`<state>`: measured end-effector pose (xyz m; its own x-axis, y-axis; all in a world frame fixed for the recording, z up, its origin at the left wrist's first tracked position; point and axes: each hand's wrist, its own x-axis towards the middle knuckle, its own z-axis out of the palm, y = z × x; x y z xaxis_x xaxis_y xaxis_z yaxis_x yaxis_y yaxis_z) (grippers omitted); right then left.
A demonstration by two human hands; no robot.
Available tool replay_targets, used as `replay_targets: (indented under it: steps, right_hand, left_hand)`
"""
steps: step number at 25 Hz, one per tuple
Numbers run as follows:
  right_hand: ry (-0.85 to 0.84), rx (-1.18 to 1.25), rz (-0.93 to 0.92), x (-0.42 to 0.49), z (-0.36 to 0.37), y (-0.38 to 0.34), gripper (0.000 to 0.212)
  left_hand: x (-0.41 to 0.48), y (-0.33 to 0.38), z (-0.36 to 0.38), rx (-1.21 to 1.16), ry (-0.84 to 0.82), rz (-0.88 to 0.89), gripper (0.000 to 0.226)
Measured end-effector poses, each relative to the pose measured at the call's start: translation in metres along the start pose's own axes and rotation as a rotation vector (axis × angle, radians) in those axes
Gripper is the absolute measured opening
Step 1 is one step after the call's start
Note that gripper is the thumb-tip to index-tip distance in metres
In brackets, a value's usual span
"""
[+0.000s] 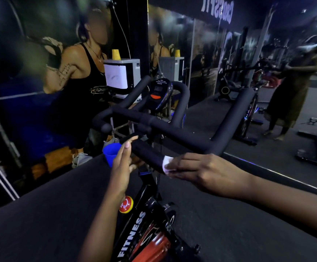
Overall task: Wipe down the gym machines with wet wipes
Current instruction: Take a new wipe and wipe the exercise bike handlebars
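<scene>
Back by the wall there's a white box-like unit [122,74] with a paper sheet on its front, and a stack of yellow cups [116,54] sits upside down on top. Closer in is a small blue cup [110,154], just behind the left hand; what's inside it can't be seen from here. Now the machine: a black exercise bike [135,229] with red panels and "FITNESS" in white along the frame, standing beside a mirrored wall. Its black padded handlebars [172,129] spread wide, a small console [160,91] with an orange button sits up at the front, and a red-and-yellow knob [126,204] is on the frame below. The white wet wipe [166,163] is bunched against the near grip [148,152]. The right hand [197,173] pinches that wipe and presses it onto the grip. The left hand [122,163] stands upright, fingers straight and together, their tips at the grip's far end, holding nothing.
</scene>
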<state>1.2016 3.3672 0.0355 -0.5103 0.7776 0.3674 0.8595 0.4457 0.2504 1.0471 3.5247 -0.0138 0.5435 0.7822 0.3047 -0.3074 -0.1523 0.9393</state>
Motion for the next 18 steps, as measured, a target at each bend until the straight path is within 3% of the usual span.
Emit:
replay_targets:
  steps: [3, 7, 10, 13, 18]
  right_hand:
    - [-0.018, 0.035, 0.011, -0.026, -0.017, 0.006, 0.041]
    - [0.142, 0.104, 0.149, -0.004, -0.021, 0.011, 0.028]
    - [0.190, 0.166, 0.233, 0.051, 0.003, 0.005, 0.031]
    - [0.138, 0.137, 0.278, 0.061, 0.017, -0.001, 0.035]
    - [0.133, 0.168, 0.306, 0.003, 0.001, -0.013, 0.039]
  left_hand:
    - [0.001, 0.001, -0.005, 0.022, -0.049, -0.015, 0.053]
    - [0.002, 0.008, -0.010, 0.177, -0.062, 0.028, 0.034]
    - [0.011, 0.012, -0.012, 0.531, -0.023, 0.323, 0.049]
    - [0.024, 0.018, -0.008, 0.853, -0.123, 0.610, 0.055]
    - [0.027, 0.003, -0.002, 1.080, -0.297, 0.746, 0.063]
